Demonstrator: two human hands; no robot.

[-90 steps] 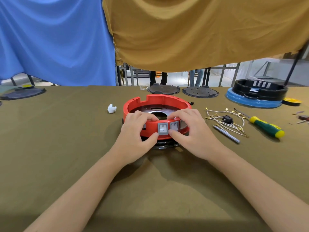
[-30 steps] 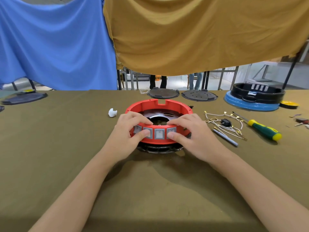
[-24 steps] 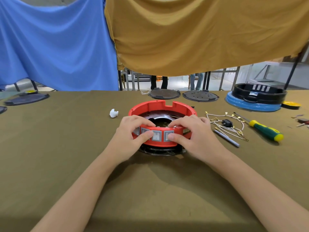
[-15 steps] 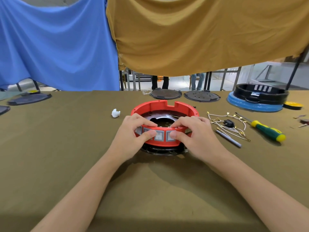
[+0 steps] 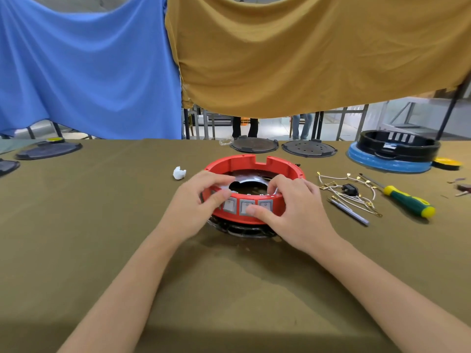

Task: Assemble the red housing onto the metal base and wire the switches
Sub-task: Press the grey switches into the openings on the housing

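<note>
The red ring-shaped housing [image 5: 275,165] sits on the dark metal base [image 5: 239,230] in the middle of the olive table. Several grey rocker switches [image 5: 246,206] line its near wall. My left hand [image 5: 196,203] grips the housing's near-left rim, fingers over the top edge and thumb on the outer wall. My right hand [image 5: 295,210] grips the near-right rim, thumb pressing on the switch row. Loose white wires with brass terminals [image 5: 349,192] lie to the right of the housing.
A green-and-yellow screwdriver [image 5: 405,201] and a thin metal tool [image 5: 350,212] lie beside the wires. A white scrap [image 5: 179,172] sits left of the housing. Two dark round plates [image 5: 254,144] and a black housing on a blue disc [image 5: 392,155] stand at the back.
The housing has turned in my hands, so the switch row shifted leftward along the near wall. Both hands re-gripped the rim, the right thumb now resting on the switches.
</note>
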